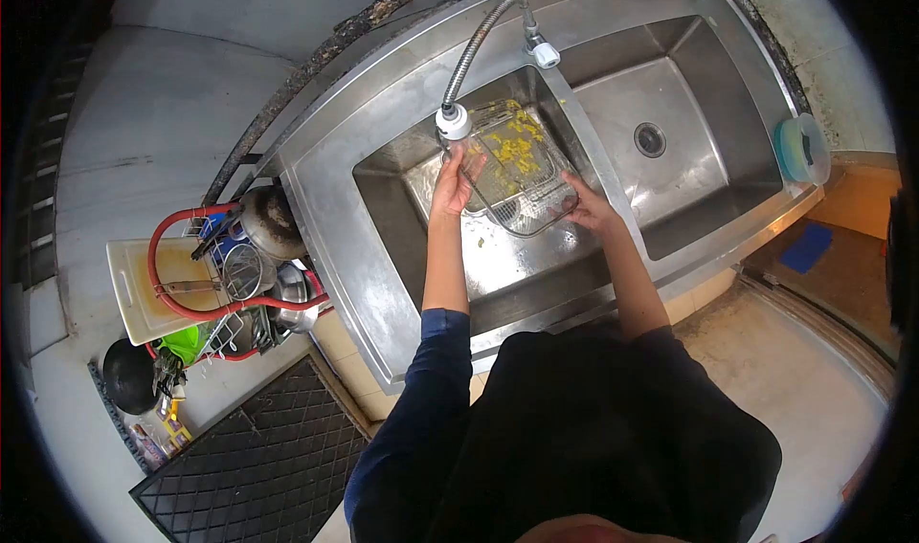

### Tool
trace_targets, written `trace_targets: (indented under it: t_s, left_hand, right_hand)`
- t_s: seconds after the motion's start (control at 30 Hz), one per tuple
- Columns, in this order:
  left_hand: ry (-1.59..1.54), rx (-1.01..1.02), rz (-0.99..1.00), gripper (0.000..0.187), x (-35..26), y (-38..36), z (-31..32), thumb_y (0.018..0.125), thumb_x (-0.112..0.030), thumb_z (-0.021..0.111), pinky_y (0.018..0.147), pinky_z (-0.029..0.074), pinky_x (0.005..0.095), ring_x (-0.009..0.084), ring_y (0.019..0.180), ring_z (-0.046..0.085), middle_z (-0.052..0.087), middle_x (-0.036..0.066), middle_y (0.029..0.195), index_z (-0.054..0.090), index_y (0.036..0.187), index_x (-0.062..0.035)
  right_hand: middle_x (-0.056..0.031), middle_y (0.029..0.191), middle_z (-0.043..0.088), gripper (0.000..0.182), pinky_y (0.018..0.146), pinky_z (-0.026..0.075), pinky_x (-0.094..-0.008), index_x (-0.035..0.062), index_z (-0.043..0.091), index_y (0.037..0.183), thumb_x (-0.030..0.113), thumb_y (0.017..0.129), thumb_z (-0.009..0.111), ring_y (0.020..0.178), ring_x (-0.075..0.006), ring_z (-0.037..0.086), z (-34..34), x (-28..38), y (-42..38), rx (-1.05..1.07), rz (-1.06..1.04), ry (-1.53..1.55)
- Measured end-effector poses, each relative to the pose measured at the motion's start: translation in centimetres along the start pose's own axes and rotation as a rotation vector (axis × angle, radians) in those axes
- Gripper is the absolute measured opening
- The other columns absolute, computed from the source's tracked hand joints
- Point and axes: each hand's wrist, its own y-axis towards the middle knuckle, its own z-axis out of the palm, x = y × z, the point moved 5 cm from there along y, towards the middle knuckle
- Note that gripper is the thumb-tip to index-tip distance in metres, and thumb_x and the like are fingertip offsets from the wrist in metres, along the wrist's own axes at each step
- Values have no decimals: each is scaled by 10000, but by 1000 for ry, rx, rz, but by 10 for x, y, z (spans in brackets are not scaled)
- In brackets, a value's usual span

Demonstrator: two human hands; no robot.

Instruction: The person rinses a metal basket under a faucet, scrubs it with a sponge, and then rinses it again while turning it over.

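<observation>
Over the left sink basin [388,227], both hands hold a clear, see-through rectangular container [522,220] with a dark rim, tilted under the tap. My left hand [452,189] is closed on its left side, just below the white tap head [454,122]. My right hand [589,206] grips the right edge, thumb on top. Yellow food scraps [517,146] show behind or through the container, above what looks like a wire mesh rack [493,112] in the basin. Whether water is running is hard to make out.
The flexible metal tap hose [469,55] arches over the left basin. To the right is a second basin [661,175] with a drain. A plastic tub [802,149] stands at the right edge. A dish rack [230,285] with pans, a strainer and a cutting board [144,294] stands at left.
</observation>
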Motion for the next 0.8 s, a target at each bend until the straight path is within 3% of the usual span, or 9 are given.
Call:
trace_targets:
  t_s: [0.17,0.3,0.4,0.47,0.5,0.57,0.63,0.73,0.8]
  left_hand:
    - [241,-112,-108,329,6,8,4,928,-316,593,789,575,370,171,817,595,582,68,967,530,1127,-62]
    - [326,-71,-97,338,2,8,11,908,-291,628,775,579,366,178,823,605,583,64,983,530,1125,-52]
    - [323,-90,-162,308,1,-8,34,877,-264,676,678,582,330,164,749,608,573,28,898,545,1056,-51]
    - [400,-129,-94,353,-2,-12,38,841,-264,721,619,561,309,149,711,591,557,28,869,519,1034,-48]
    - [398,-131,-93,353,0,-9,34,841,-264,721,619,561,309,149,711,591,557,28,869,519,1034,-48]
    - [701,-288,-68,465,-2,-4,18,801,-314,761,539,519,280,126,649,573,542,30,832,483,1045,-32]
    - [728,-319,-48,508,1,1,6,787,-353,768,508,494,267,121,622,564,536,33,815,469,1038,-27]
    - [709,-403,-2,541,-1,2,1,788,-406,756,464,465,252,117,578,546,527,38,788,450,1014,-21]
    - [659,-463,24,534,-2,-2,-4,802,-422,737,450,459,250,118,562,537,523,39,778,444,997,-20]
  right_hand:
    - [-22,850,532,379,744,574,-402,110,547,1077,305,816,742,636,-107,465,-1,-15,6,39,64,143]
    - [-55,909,549,395,773,559,-406,118,554,1114,335,830,721,718,-145,524,-9,-22,7,-2,73,177]
    - [-57,954,549,429,730,554,-382,115,531,1138,338,826,725,746,-146,534,-12,-23,1,-9,54,142]
    - [-52,967,544,447,703,550,-367,116,512,1157,332,828,724,747,-145,535,-14,-25,2,-1,48,132]
    - [-51,951,561,517,659,542,-359,119,477,1217,319,818,736,718,-147,552,-16,-25,4,-36,-15,102]
    - [-49,936,578,591,614,534,-352,122,442,1278,307,808,749,690,-150,569,-18,-27,6,-67,-75,68]
    - [-53,966,564,793,584,531,-360,115,277,1399,283,795,763,657,-143,565,-18,-23,5,-118,-181,28]
    - [-54,994,556,933,581,528,-368,123,150,1459,255,781,777,652,-142,567,-16,-21,4,-129,-192,20]
    - [-53,998,557,923,589,527,-369,130,160,1457,246,781,777,665,-142,570,-11,-21,0,-130,-217,25]
